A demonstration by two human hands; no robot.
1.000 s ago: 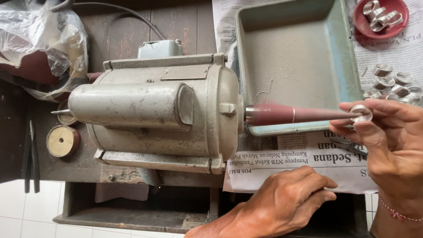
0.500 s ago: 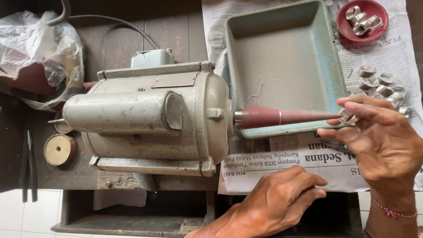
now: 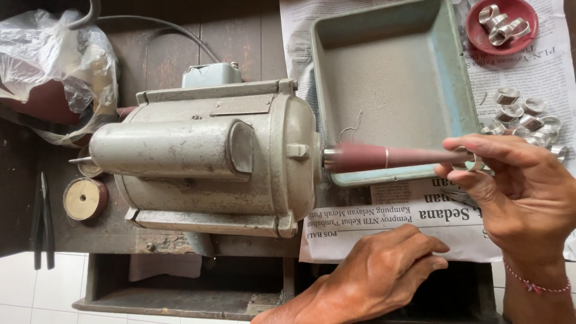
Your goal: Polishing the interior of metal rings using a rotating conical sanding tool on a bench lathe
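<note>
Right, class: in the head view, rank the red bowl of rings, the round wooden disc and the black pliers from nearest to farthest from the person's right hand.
From the right hand:
1. Red bowl of rings, top right corner, above the hand.
2. Round wooden disc, far left, beside the motor.
3. Black pliers, at the left edge, beyond the disc.

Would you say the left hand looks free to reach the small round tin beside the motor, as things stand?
Probably yes. The left hand lies flat and empty on the newspaper, and the round tin sits uncovered left of the motor; the route along the bench's front edge looks open.
</note>
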